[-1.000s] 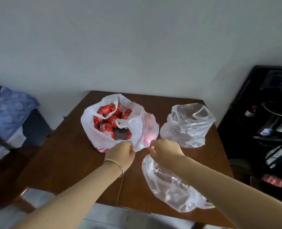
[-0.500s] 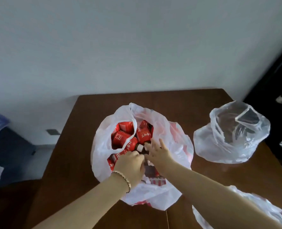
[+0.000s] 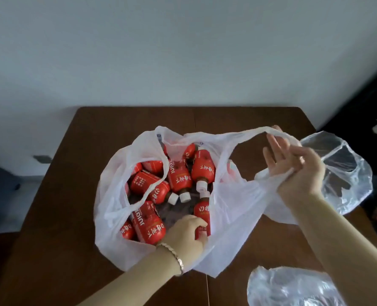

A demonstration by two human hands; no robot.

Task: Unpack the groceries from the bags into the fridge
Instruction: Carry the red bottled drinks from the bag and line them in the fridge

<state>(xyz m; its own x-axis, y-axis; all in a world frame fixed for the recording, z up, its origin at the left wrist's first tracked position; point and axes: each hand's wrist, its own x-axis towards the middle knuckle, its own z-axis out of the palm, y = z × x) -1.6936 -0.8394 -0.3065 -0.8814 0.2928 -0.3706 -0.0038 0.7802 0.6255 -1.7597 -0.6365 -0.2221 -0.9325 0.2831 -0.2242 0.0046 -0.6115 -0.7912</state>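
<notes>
Since half a second ago the right hand has pulled a handle of the white bag out wide and grips it. The left hand has gone inside, fingers curled round a red bottle. A clear bag lies behind the right hand, a second clear bag beside its forearm.
</notes>
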